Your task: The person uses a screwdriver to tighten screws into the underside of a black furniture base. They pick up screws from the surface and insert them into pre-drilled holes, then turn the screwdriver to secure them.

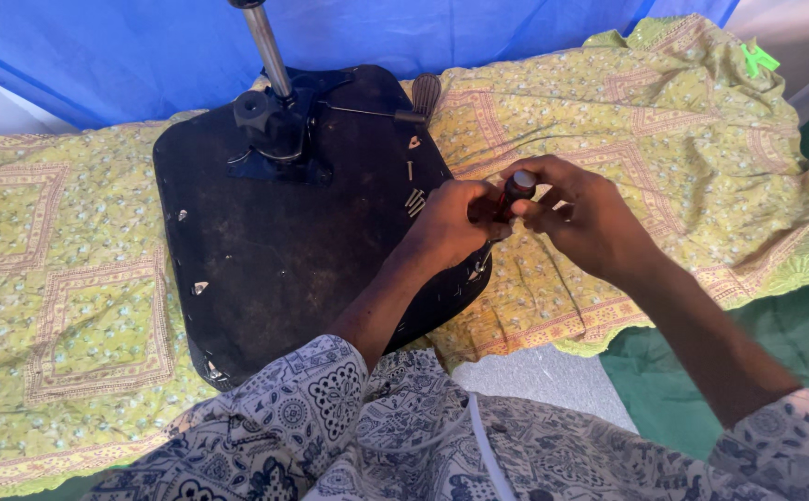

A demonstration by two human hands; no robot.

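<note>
A black upturned chair seat (pixel 265 241) lies on a yellow-green patterned cloth (pixel 80 278), with a metal post (pixel 268 51) and a black knob (pixel 252 109) rising from its far part. At the seat's right edge both my hands meet around a screwdriver (pixel 518 188) with a red and black handle. My left hand (pixel 451 223) grips it low, near the shaft. My right hand (pixel 580 213) closes its fingers around the handle's top. The tip is hidden behind my left hand.
Several small screws (pixel 414 199) lie on the seat near my left hand. A thin rod with a dark brush-like end (pixel 423 97) rests past the seat's far right edge. Blue sheeting (pixel 469 32) hangs behind. Green fabric (pixel 682 390) covers the floor at lower right.
</note>
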